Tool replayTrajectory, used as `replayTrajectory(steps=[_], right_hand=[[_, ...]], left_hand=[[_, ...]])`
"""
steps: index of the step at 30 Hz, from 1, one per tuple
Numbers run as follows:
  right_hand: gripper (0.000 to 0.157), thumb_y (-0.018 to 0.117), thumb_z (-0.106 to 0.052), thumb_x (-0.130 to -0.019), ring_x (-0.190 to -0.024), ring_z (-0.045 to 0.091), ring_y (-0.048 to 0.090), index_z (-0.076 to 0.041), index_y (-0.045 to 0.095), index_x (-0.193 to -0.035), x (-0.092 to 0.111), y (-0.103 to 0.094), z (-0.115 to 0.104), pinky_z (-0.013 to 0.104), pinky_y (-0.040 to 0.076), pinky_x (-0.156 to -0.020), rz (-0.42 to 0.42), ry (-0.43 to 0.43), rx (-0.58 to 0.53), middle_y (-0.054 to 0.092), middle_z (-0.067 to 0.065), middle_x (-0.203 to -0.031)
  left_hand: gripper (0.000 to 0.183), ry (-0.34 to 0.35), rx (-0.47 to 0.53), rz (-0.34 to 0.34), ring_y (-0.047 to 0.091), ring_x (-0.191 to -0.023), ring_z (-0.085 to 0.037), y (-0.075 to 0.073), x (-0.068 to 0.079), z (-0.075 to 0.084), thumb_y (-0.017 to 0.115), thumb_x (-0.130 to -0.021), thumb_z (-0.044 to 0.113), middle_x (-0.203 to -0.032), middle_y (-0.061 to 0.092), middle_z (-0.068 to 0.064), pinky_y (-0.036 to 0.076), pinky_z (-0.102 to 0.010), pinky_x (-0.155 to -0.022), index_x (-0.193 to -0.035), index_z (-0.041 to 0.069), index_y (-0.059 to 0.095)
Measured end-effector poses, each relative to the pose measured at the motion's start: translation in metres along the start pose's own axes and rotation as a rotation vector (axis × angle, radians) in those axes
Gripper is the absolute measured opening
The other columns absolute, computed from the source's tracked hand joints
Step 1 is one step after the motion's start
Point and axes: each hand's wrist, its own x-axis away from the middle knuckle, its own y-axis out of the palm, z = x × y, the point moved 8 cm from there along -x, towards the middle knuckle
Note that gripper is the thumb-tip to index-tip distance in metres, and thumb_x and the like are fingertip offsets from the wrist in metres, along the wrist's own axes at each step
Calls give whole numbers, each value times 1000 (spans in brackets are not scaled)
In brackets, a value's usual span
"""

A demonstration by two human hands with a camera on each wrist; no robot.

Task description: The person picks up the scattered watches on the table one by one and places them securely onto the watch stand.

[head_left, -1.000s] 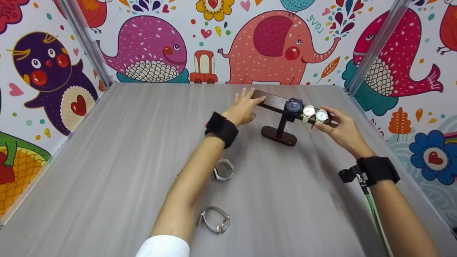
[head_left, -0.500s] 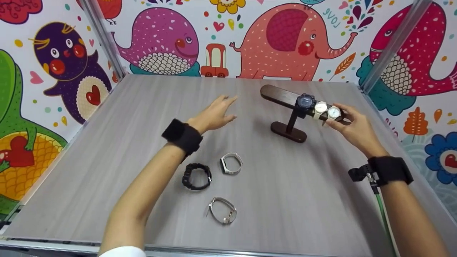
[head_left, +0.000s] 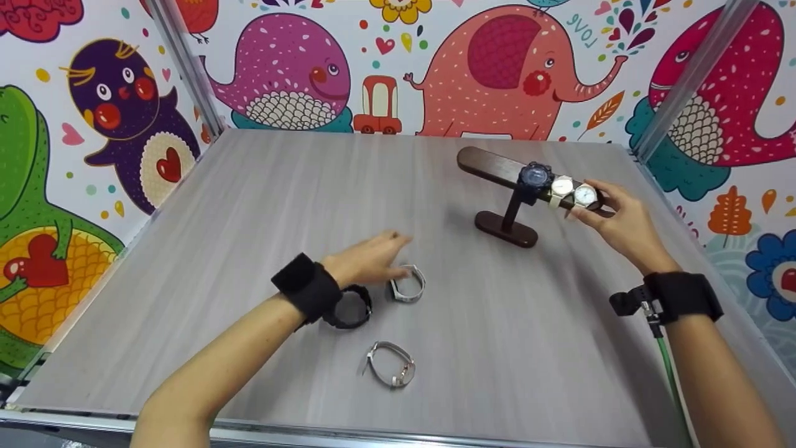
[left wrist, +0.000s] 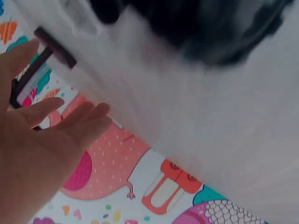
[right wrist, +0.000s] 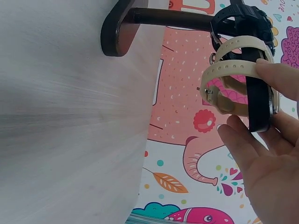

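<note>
My left hand (head_left: 367,261) hovers with loose fingers beside a white-strapped watch (head_left: 423,287) and over a black watch (head_left: 368,305), partly hidden under the wrist. In the left wrist view that hand holds nothing, and the black watch (left wrist: 210,32) is a blur close to the camera. At the far right my right hand (head_left: 628,227) grips the end of a dark wooden watch stand (head_left: 488,165). Its bar carries a dark blue-black watch (head_left: 535,178) and two pale watches (head_left: 561,186). Their cream straps (right wrist: 229,70) loop under the bar, with the right thumb against the outer one.
A thin metallic watch (head_left: 403,376) lies nearer the table's front edge. The stand's oval foot (head_left: 507,230) rests on the grey table (head_left: 298,186). Printed cartoon walls (head_left: 497,74) close off the back and sides. A green cable (head_left: 671,373) runs from the right wrist strap.
My left hand has left the far end of the stand's bar and come back leftward and nearer, to the loose watches. The right hand keeps its grip on the stand.
</note>
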Motion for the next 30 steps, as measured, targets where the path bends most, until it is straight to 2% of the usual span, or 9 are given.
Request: replayTrajectory(steps=[5,12,15,18,20,22,25,30], right_hand=[[70,73,-35,-92,-134,44,47,-11,45,-151,0,-1,1,-1,42,-73,9,-7,-9,43,24,-152],[69,72,-35,-93,-135,45,46,-11,44,-152,0,1,2,0,42,-73,11,-15,-13,43,25,-150],[68,72,-34,-93,-134,46,47,-12,44,-151,-1,0,0,-1,41,-73,18,-27,-10,44,25,-149],[68,71,-34,-93,-134,46,47,-12,44,-152,-1,0,0,-1,42,-73,16,-24,-13,44,25,-149],[69,71,-34,-93,-134,46,47,-13,44,-152,0,0,0,0,42,-73,14,-20,-16,44,25,-150],[69,71,-35,-93,-134,46,47,-14,43,-152,0,0,0,-1,42,-73,12,-18,-17,43,25,-150],[68,72,-32,-93,-134,44,47,-12,44,-152,0,0,-1,-1,42,-74,20,-28,-19,45,24,-150],[66,72,-28,-93,-134,44,48,-9,46,-150,1,0,-2,-3,42,-77,37,-44,-21,46,24,-148]], left_hand=[[79,-11,-30,-67,52,-132,-38,24,5,2,73,-92,30,-146,46,-28,44,-46,-112,-155,3,33],[83,-31,-53,-103,56,-125,-35,34,6,1,77,-88,36,-141,51,-26,47,-45,-108,-154,4,37],[79,-12,-79,-65,59,-116,-34,33,7,3,80,-86,34,-132,55,-25,51,-45,-101,-148,0,45],[69,8,-98,-13,60,-104,-33,32,7,5,83,-82,30,-119,59,-22,53,-45,-91,-135,-5,55],[60,8,-89,18,59,-96,-30,31,6,5,86,-80,25,-112,59,-20,54,-45,-86,-123,-7,60],[59,5,-57,43,58,-92,-28,29,5,5,87,-77,21,-110,58,-21,55,-45,-86,-120,-9,59],[63,-4,19,79,59,-98,-30,23,5,5,87,-76,15,-116,58,-24,55,-44,-92,-124,-12,56],[68,25,97,153,59,-115,-36,9,8,10,86,-76,12,-125,57,-28,52,-43,-101,-130,-13,54]])
